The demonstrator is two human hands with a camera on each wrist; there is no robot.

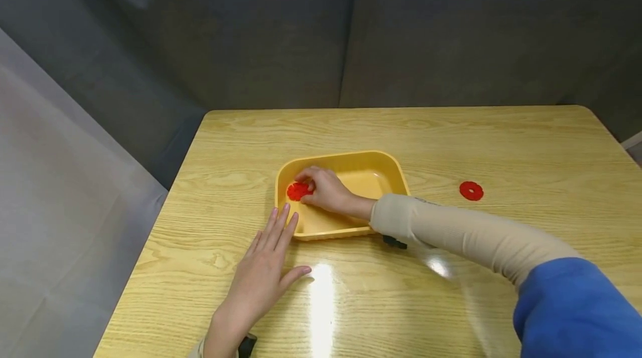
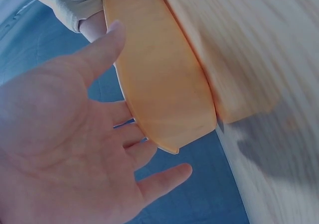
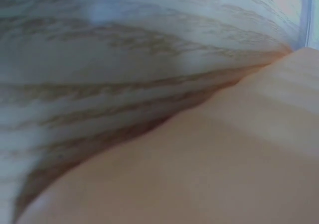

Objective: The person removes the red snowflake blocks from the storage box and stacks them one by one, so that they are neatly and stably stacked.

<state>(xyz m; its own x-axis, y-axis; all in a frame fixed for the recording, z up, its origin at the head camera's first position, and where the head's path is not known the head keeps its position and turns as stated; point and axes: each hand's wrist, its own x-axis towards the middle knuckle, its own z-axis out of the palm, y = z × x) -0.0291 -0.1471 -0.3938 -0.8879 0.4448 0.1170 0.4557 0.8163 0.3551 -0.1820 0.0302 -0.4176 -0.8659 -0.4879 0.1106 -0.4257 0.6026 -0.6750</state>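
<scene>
A yellow plastic tray [image 1: 346,231] with raised walls sits on the wooden table. My right hand [image 1: 328,190] reaches into its left part, with thumb and fingers curled at the edge of a red scalloped disc [image 1: 297,191] and pinching it. Part of that disc is hidden by the fingers. My left hand [image 1: 263,271] is spread, its fingertips at the tray's near left corner. In the left wrist view, the straight fingers of the left hand [image 2: 94,139] lie against the tray's outer wall [image 2: 159,69]. The right wrist view is blurred and shows no fingers.
A second red scalloped disc [image 1: 471,190], with a small hole in its middle, lies on the table [image 1: 531,151] right of the tray. Grey cloth [image 1: 276,34] hangs behind the table, and a pale cloth [image 1: 65,224] stands along its left side.
</scene>
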